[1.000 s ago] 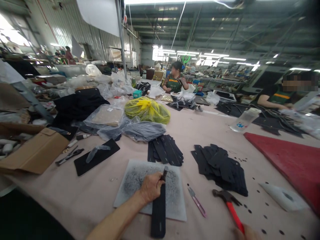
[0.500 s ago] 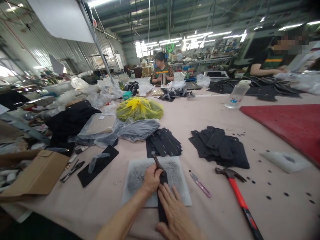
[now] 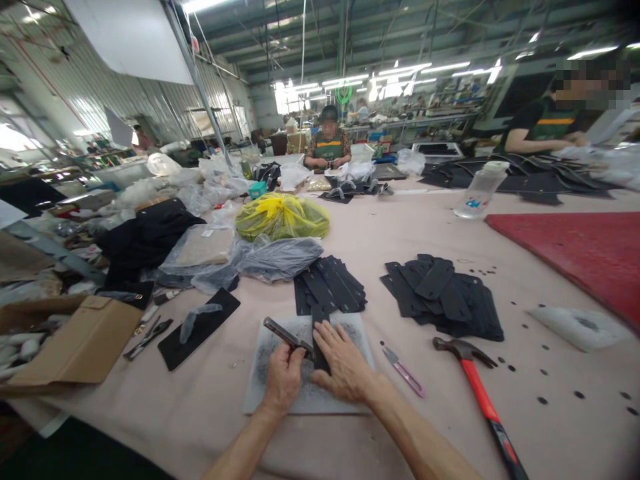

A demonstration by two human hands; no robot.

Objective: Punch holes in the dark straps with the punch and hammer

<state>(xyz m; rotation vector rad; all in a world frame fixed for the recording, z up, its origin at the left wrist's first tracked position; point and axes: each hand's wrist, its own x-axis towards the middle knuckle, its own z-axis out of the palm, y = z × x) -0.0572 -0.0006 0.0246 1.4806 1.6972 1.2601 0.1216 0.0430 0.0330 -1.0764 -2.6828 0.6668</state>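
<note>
My left hand (image 3: 284, 375) is closed around a dark metal rod-like hand punch (image 3: 280, 332), tilted with its free end to the upper left. The punch's lower end is at the edge of a narrow black strip (image 3: 321, 363); whether it touches cannot be told. My right hand (image 3: 345, 361) lies flat on the strip with fingers stretched out, partly covering it. Under both is a white board (image 3: 260, 395) with a dark, worn, speckled surface. The strip's far end reaches a fanned stack of black strips (image 3: 339, 283) just beyond the board.
Right of the board are pink-handled thread snips (image 3: 406, 375), a red-handled claw hammer (image 3: 479, 393) and a pile of black pieces (image 3: 465, 303). A plastic bottle (image 3: 481, 193) stands behind. Leftward are a black panel (image 3: 200, 330), a cardboard box (image 3: 83, 340) and a yellow bag (image 3: 283, 219). Co-workers sit beyond.
The punch has swung away from the strip toward the left, in my left hand. My right hand has moved forward, and the strip now lies farther up the board.
</note>
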